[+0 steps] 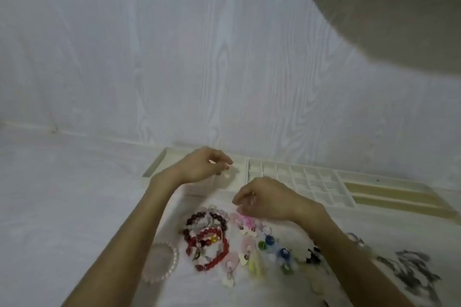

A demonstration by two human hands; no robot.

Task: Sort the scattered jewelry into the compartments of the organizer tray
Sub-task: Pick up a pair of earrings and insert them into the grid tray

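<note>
- The jewelry (224, 244) lay in a loose heap on the white table (62, 194), at six o'clock from the tray (311, 182): red bead bracelets (207, 237), a pale pink bracelet (162, 263) at their nine o'clock, and blue and green pieces (272, 247) at their three o'clock.
- I saw my right hand (264, 200) over the heap's twelve o'clock edge, fingers curled down toward pink pieces (243, 219); whether they gripped anything I could not tell.
- My left hand (202, 166) hung over the tray's wide left compartment, fingertips drawn together; blur hid whether they pinched something.
- The tray's small compartments sat at three o'clock from that hand.
- Dark metal pieces (411, 269) lay at the far right.
</note>
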